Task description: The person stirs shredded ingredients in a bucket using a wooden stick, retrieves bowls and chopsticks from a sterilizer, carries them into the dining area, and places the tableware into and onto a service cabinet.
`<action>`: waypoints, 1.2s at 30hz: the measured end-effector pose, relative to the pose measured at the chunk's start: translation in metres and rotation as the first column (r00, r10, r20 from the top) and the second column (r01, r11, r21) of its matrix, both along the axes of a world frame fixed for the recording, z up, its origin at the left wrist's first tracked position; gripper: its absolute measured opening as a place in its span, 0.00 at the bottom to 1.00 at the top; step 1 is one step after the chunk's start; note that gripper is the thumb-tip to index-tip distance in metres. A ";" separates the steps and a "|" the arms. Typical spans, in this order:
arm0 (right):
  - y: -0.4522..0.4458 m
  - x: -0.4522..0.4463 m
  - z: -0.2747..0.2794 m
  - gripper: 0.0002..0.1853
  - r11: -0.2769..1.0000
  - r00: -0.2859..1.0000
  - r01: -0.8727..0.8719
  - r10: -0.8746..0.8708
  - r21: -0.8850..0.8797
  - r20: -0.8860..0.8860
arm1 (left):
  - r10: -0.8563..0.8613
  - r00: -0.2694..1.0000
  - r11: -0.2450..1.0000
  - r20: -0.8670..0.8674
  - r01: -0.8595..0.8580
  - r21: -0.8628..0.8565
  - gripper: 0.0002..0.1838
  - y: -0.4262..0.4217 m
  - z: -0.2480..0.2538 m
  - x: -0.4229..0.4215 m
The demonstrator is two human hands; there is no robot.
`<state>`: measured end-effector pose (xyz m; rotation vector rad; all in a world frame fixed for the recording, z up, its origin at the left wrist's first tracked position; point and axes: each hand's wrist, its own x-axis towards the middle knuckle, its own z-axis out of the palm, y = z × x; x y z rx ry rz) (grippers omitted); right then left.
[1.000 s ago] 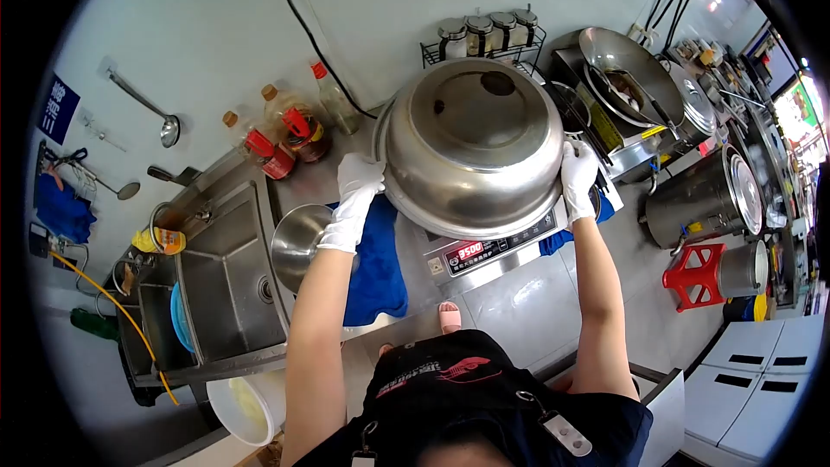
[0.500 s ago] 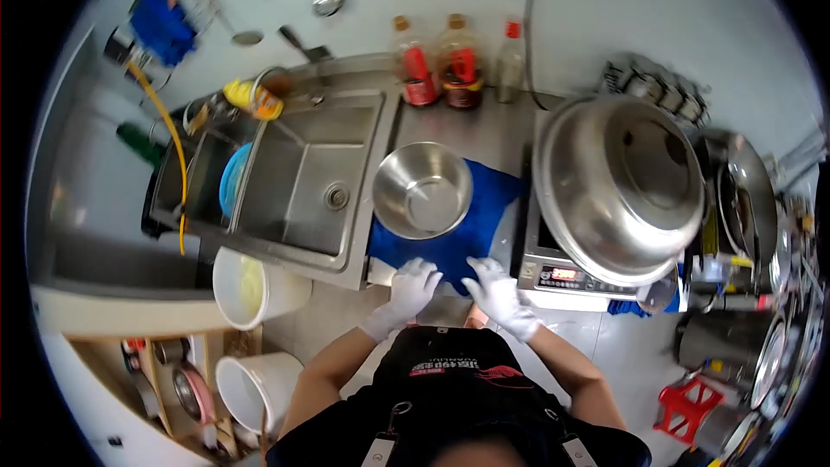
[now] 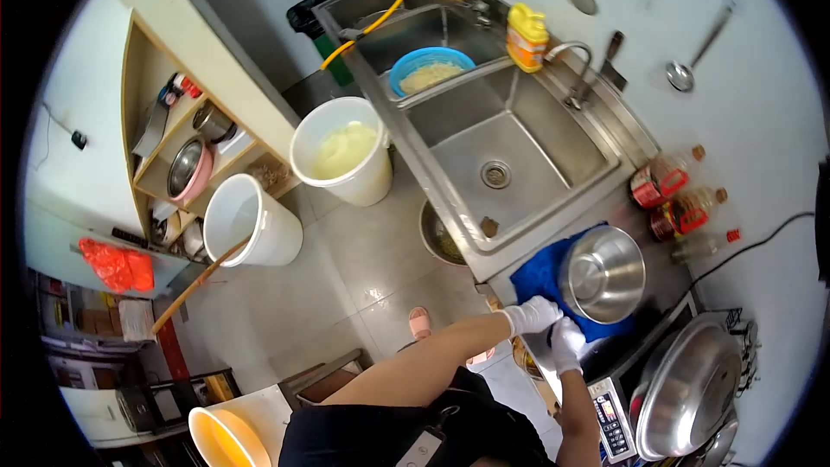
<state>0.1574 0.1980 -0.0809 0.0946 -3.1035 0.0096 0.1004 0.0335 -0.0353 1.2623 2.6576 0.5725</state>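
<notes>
Both my hands wear white gloves and are close together at the near edge of a blue cloth (image 3: 538, 275) on the steel counter. My left hand (image 3: 534, 315) is open, its fingers reaching over the cloth's edge. Just beside its fingertips, my right hand (image 3: 567, 344) is also open, fingers loosely bent and pointing toward the left one. Whether the fingertips touch each other or the cloth is too small to tell. On the cloth, right beyond my hands, stands a shiny steel bowl (image 3: 603, 275) with nothing visible inside.
Left of the cloth is a steel sink (image 3: 519, 151); a blue basin (image 3: 399, 78) with pale contents sits in the neighbouring one. Bottles (image 3: 670, 180) line the wall. An induction cooker (image 3: 612, 419) with a large metal basin (image 3: 692, 389) stands right. White buckets (image 3: 359, 182) occupy the floor.
The view has swung left, showing more floor, shelves and buckets. My hands, earlier apart at the cloth's edge, are now close together. The bowl stays on the cloth.
</notes>
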 end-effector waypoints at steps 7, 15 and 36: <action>-0.080 0.039 0.098 0.10 0.996 0.983 0.069 -0.078 -0.057 -0.168 | 0.346 0.724 0.854 0.597 -0.506 0.119 0.15 -0.217 0.001 0.096; -0.239 0.018 0.078 0.07 0.669 0.781 -0.434 0.613 -0.603 0.118 | 0.986 0.010 0.142 0.165 -0.564 -0.814 0.12 -0.551 0.028 0.256; -0.714 -0.143 0.017 0.14 0.355 0.014 -0.815 0.802 -0.458 0.597 | 0.634 -0.444 -0.683 -0.634 -0.706 -0.189 0.37 -0.894 0.124 0.475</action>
